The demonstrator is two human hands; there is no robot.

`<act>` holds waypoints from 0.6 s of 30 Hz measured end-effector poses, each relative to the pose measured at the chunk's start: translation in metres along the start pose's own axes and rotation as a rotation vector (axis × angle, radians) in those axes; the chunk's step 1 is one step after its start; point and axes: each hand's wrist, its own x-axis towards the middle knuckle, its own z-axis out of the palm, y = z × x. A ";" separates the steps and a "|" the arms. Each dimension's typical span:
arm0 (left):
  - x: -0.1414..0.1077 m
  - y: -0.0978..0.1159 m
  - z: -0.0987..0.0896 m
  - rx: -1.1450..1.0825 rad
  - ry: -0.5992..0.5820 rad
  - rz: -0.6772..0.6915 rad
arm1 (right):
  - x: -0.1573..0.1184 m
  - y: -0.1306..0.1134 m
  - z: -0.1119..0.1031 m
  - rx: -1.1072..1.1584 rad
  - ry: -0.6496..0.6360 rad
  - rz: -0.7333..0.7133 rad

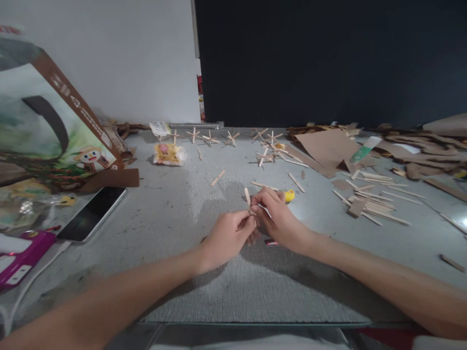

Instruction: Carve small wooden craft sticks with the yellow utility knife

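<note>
A short wooden craft stick [247, 196] points up from between my fingertips. My left hand [226, 239] is closed, its thumb and fingers pinching at the stick's lower end. Against it, my right hand [280, 217] is also closed, fingertips on the same stick. A utility knife with a yellow end [289, 195] shows just past my right hand; I cannot tell whether it lies on the table or touches the fingers. Below the right hand is a small dark red item [270, 242]. Another short stick piece [218, 178] lies farther off.
Several crossed-stick shapes [231, 139] line the table's back. Loose sticks [379, 206] are piled at right near brown cardboard [321, 148] and a green-white tube [366, 149]. At left are a phone [93, 214], a printed box [54, 116] and a magenta device [27, 257]. A yellow packet [169, 154] lies behind.
</note>
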 end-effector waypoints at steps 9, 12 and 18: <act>0.001 0.007 -0.007 -0.170 0.115 0.055 | 0.002 -0.002 -0.012 -0.061 0.101 -0.027; -0.002 0.011 -0.009 -0.173 0.154 0.058 | 0.006 0.011 -0.023 -0.234 0.095 -0.018; -0.003 0.010 -0.011 -0.216 0.184 0.112 | 0.002 0.051 -0.027 -0.553 -0.174 -0.088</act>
